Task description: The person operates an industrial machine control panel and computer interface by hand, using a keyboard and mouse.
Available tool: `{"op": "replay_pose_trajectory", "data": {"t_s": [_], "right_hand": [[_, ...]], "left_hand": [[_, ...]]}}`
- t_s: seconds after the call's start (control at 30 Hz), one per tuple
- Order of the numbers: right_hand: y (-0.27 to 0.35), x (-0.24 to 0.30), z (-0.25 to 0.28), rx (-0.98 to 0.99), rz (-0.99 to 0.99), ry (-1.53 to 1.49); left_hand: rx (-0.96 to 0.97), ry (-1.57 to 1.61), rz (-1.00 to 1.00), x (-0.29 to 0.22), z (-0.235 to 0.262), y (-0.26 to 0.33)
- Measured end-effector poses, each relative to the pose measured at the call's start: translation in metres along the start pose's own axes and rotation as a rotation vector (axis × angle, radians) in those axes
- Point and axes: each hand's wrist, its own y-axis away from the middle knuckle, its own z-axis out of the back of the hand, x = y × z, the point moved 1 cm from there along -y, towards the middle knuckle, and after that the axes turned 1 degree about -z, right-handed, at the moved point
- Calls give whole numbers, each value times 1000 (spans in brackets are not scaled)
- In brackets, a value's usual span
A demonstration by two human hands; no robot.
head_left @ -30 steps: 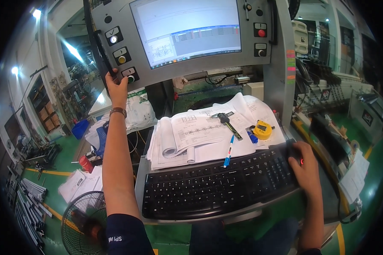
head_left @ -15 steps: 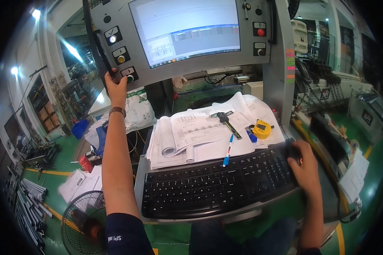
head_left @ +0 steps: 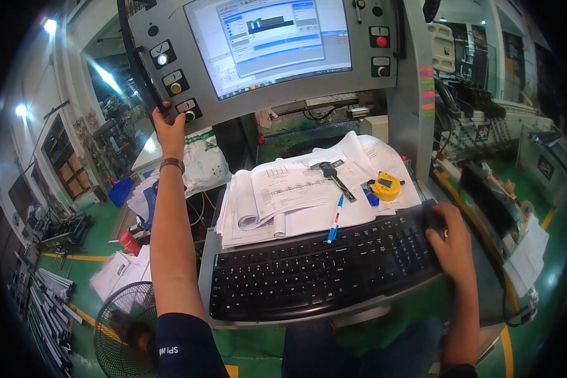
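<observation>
Control panel (head_left: 283, 94) up at twelve o'clock, left hand (head_left: 170, 130) at ten, fingers clamped on the panel edge, thumb at green button (head_left: 191, 116); right hand (head_left: 453, 242) at four, can't tell its grip; drawings (head_left: 296, 189) strewn mid-table, keyboard (head_left: 296, 281) at six, green floor (head_left: 101, 227) below

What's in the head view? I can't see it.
A person's left hand is at a control panel, thumb at its green button; the right hand at the right end of the keyboard. Papers, a caliper and a yellow tape measure lie behind it.
</observation>
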Motion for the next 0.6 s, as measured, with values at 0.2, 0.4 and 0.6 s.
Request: {"op": "replay_pose_trajectory", "data": {"t_s": [0.2, 0.4, 0.6], "right_hand": [[1, 3, 2, 23, -38, -21], [-1, 1, 0, 28, -12, -27], [0, 1, 0, 27, -5, -9]], "left_hand": [[4, -3, 19, 0, -3, 1], [1, 15, 11, 0, -1, 1], [5, -8, -6, 2, -1, -3]]}}
